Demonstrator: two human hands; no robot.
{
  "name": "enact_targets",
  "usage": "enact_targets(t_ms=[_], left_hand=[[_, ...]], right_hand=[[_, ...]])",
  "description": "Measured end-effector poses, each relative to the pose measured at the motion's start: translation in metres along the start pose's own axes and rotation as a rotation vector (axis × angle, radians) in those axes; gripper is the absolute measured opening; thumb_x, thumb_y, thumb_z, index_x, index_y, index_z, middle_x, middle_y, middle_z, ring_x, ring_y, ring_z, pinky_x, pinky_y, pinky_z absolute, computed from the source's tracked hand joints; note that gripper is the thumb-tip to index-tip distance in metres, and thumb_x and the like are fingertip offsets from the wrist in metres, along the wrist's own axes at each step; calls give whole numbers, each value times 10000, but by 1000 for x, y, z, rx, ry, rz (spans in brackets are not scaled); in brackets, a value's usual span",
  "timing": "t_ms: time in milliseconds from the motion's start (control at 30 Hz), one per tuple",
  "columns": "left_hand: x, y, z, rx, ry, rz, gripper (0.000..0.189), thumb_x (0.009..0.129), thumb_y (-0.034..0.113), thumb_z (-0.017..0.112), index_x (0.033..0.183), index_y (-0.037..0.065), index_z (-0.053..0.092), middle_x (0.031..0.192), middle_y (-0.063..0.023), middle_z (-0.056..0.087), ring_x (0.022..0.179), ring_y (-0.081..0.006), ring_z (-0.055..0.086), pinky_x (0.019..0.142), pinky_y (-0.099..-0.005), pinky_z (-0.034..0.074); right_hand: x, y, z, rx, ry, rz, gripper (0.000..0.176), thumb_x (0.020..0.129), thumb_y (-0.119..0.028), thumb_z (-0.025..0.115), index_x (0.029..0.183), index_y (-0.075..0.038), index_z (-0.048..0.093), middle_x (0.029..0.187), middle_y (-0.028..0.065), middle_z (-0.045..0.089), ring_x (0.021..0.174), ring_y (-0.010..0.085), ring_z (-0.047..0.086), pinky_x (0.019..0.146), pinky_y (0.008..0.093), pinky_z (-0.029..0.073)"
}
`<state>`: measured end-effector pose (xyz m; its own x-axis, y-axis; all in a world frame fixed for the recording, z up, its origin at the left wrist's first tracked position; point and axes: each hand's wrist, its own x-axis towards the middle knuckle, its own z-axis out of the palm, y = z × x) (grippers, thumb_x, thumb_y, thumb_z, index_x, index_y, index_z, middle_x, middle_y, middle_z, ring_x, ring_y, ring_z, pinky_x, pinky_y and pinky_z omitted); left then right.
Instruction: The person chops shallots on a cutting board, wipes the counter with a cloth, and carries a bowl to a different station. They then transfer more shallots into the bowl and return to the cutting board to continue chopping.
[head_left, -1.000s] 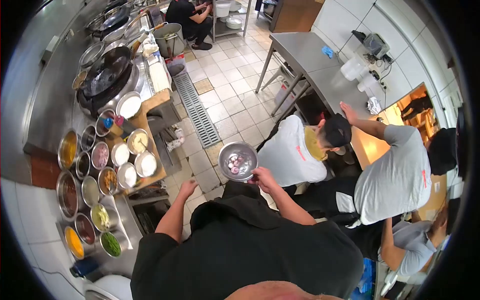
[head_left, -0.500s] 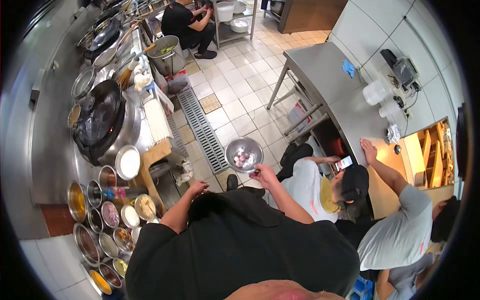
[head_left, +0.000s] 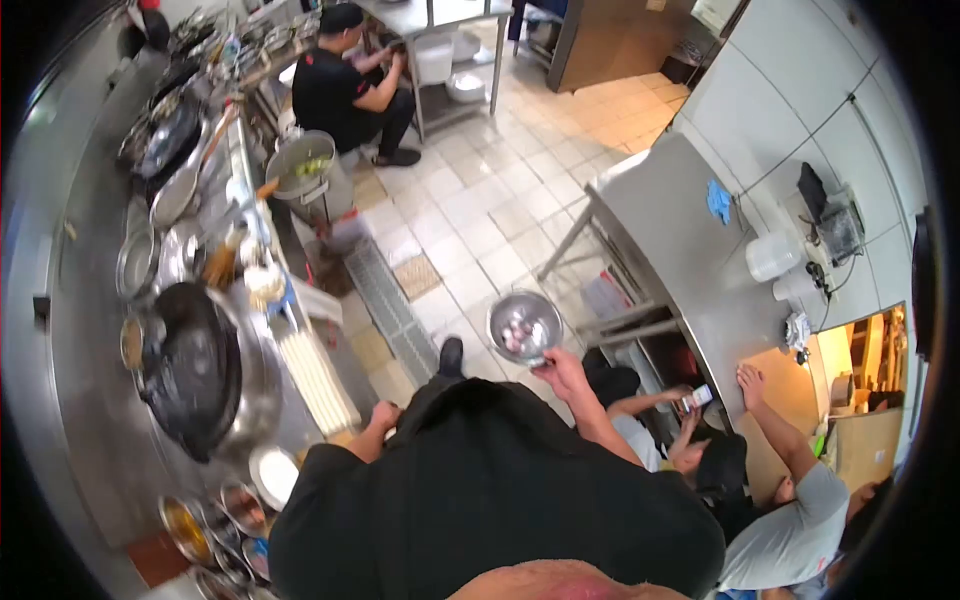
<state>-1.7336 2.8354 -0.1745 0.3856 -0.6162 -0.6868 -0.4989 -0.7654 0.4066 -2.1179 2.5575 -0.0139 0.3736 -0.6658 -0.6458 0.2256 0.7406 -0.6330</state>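
Note:
My right hand (head_left: 563, 376) grips the near rim of a round metal bowl (head_left: 546, 318), held out in front of me above the tiled floor. Several small whitish-pink round pieces (head_left: 517, 336) lie inside it; they are too small to name surely. My left hand (head_left: 383, 415) hangs low beside my body, near the edge of the stove counter, its fingers curled. Nothing shows in it.
The stove counter with a dark wok (head_left: 190, 370) runs along the left. A large pot (head_left: 325, 192) stands by the floor drain (head_left: 385, 295). A person (head_left: 345, 90) crouches ahead. Right are a steel table (head_left: 665, 225) and people, one with a phone (head_left: 697, 398).
I have moved forward along the aisle, with the bowl still in my right hand. The ingredient bowls on the left have slid toward the bottom of view.

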Motion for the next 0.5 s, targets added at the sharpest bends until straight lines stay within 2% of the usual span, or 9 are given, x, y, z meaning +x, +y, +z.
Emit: enact_targets(t_ms=[100,133,200,300,400,500], left_hand=[[65,58,-67,-14,-27,55,372,778,330,667,964,19,749,1013,-227,707,991,-392,669,904,-426,522],[99,75,-83,19,4,8,374,778,336,672,958,18,752,1007,-223,711,981,-381,675,885,-438,525],[175,107,-121,-29,-79,-46,354,795,329,679,952,21,753,986,-204,722,959,-379,682,847,-455,527],[248,185,-188,164,-103,82,348,820,301,680,985,0,738,903,-188,731,858,-332,703,767,-425,536],[301,269,-225,-249,-10,165,372,843,284,680,1045,-27,711,841,-163,722,764,-257,695,708,-373,534],[346,327,-244,-304,-39,268,427,848,298,687,1094,-51,687,812,-146,709,709,-201,672,678,-333,527]], right_hand=[[26,-32,18,61,155,6,202,910,-96,542,1071,23,566,1032,165,630,899,307,651,867,505,556],[37,-44,26,74,168,-17,211,907,-94,539,1080,24,556,1029,164,629,901,308,650,870,515,554],[63,-67,41,109,211,-43,212,905,-93,540,1085,19,553,1012,164,633,891,309,655,856,516,557],[109,-98,58,148,234,-57,214,904,-97,549,1085,17,557,999,169,647,879,309,663,845,512,560],[155,-135,83,210,233,-73,223,905,-104,557,1092,18,560,1000,172,662,868,309,670,838,503,562],[209,-173,101,212,184,-68,231,898,-98,573,1098,18,565,1027,168,670,870,305,673,835,490,566]])
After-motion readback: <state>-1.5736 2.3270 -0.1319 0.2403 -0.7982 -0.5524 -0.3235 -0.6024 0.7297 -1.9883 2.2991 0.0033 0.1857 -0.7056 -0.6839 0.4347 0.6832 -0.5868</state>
